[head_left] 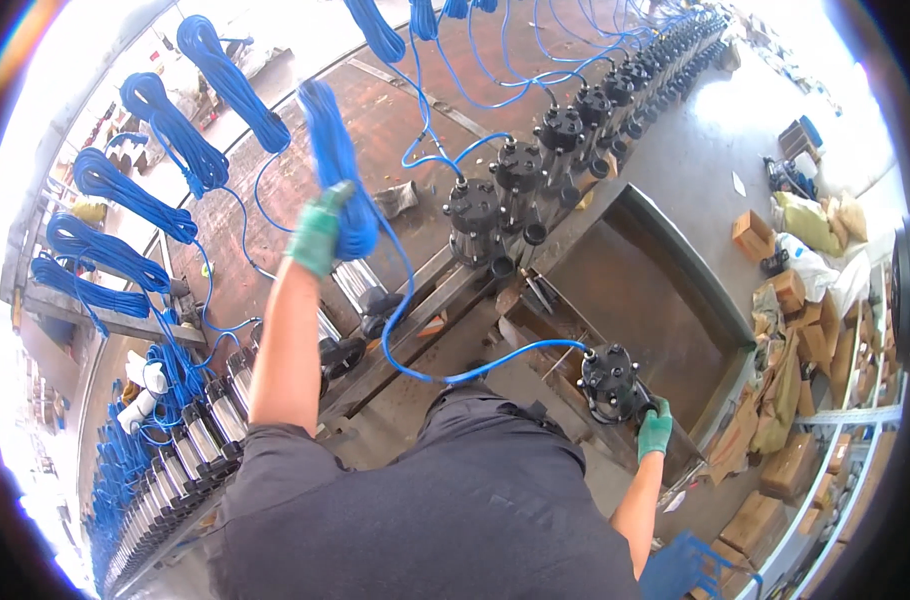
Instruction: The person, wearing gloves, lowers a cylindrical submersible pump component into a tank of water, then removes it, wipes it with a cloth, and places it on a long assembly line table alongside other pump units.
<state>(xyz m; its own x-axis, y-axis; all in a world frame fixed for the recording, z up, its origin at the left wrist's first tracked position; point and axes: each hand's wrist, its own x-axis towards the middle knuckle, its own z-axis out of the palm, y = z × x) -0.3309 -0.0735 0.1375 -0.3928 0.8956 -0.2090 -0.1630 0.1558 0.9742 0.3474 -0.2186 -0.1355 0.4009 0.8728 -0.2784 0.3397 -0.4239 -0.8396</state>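
Note:
My left hand (pixel 318 234), in a green glove, is closed around the lower end of a coiled blue cable bundle (pixel 329 135) held up over the workbench. From that bundle a blue lead loops across to the black top of a submersible pump (pixel 607 376) at my right. My right hand (pixel 655 430), also gloved in green, grips the black outlet on the pump's side; its fingertips are partly hidden. The pump is over the edge of a metal trough (pixel 690 290). Beneath my left hand, silvery pump bodies (pixel 360 285) lie on the bench's near edge.
Upright black-topped pumps (pixel 475 215) with blue leads line the bench's right edge. More coiled cables (pixel 140 200) hang at the left above a row of metal pumps (pixel 190 455). Cardboard boxes (pixel 753 236) and sacks stand at the right, beside a shelf frame (pixel 855 415).

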